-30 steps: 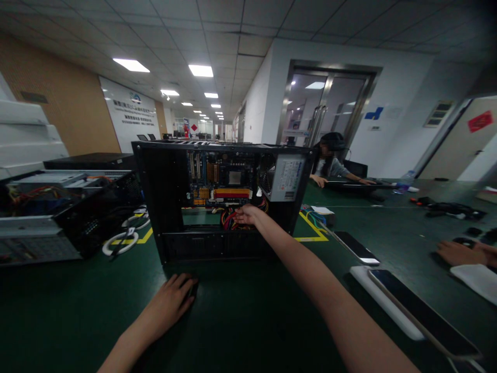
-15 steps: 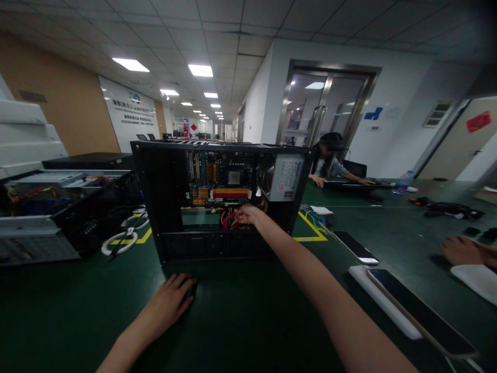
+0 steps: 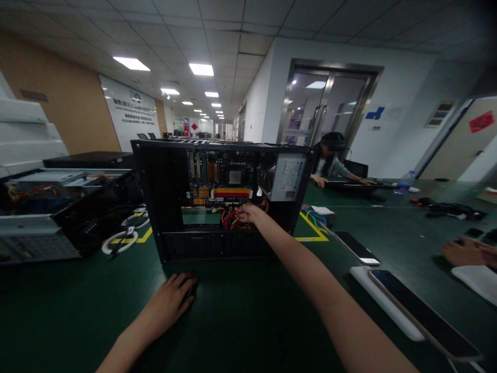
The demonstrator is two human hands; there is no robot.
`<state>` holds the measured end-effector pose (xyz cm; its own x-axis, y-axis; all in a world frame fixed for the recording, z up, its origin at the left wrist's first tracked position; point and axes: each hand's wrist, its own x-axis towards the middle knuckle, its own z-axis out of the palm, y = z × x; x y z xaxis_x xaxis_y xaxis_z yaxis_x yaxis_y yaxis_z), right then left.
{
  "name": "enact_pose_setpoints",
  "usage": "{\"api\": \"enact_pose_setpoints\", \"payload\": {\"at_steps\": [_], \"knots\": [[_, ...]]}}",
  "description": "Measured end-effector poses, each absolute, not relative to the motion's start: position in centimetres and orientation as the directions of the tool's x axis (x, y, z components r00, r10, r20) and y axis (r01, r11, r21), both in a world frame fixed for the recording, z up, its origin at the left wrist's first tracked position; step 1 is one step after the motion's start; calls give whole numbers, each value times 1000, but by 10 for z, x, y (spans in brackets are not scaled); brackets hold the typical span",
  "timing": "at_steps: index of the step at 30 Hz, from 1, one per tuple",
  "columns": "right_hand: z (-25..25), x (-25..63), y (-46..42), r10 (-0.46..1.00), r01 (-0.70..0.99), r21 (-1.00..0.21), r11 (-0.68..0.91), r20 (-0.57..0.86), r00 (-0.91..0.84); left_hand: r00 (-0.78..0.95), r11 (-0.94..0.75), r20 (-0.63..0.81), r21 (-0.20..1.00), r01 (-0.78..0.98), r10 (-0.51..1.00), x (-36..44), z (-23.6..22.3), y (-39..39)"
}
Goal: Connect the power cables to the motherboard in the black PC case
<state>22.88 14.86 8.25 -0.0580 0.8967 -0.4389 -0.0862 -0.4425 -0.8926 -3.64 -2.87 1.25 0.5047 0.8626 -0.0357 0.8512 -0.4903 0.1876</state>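
A black computer case (image 3: 190,244) stands open-sided on the green table in front of me. Inside it are a motherboard (image 3: 234,177) with red and yellow memory slots, and a silver power supply (image 3: 288,177) at the upper right. My right hand (image 3: 246,213) reaches into the lower part of the case, its fingers closed on a bundle of power cables (image 3: 228,218), mostly red, yellow and black. Lying on the table before the case, my left hand (image 3: 173,295) has its fingers stretched out; a dark patch beside the fingertips is too dim to make out.
To the left sits another opened computer case (image 3: 68,228), with a coiled white cable (image 3: 119,242) beside it. Phones (image 3: 423,313) and a white slab (image 3: 384,300) lie at the right. Another person's hands (image 3: 464,252) rest farther right; a co-worker (image 3: 330,163) sits behind.
The view has shifted very slightly. Both hands keep their places, the right one still on the cables.
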Motion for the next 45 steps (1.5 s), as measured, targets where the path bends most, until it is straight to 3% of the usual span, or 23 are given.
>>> {"api": "enact_pose_setpoints", "payload": {"at_steps": [8,19,29,35,39,45], "knots": [[83,231,149,888,-81,-885,-458,-451,-88,480,-461,-68,187,867,875,-36,14,-29],[80,230,149,904,113,-910,-400,-412,-119,502,-491,-42,154,858,864,-35,13,-27],[86,228,140,944,148,-933,-329,-327,44,494,-479,-53,172,861,868,-34,19,-30],[83,221,141,984,368,-913,-177,-165,62,510,-500,-17,169,849,860,-36,14,-28],[76,217,145,997,562,-827,-6,-47,-58,501,-488,-32,176,855,865,-34,17,-30],[63,216,150,973,699,-711,81,-95,-209,499,-485,-53,169,858,865,-32,20,-30]]}}
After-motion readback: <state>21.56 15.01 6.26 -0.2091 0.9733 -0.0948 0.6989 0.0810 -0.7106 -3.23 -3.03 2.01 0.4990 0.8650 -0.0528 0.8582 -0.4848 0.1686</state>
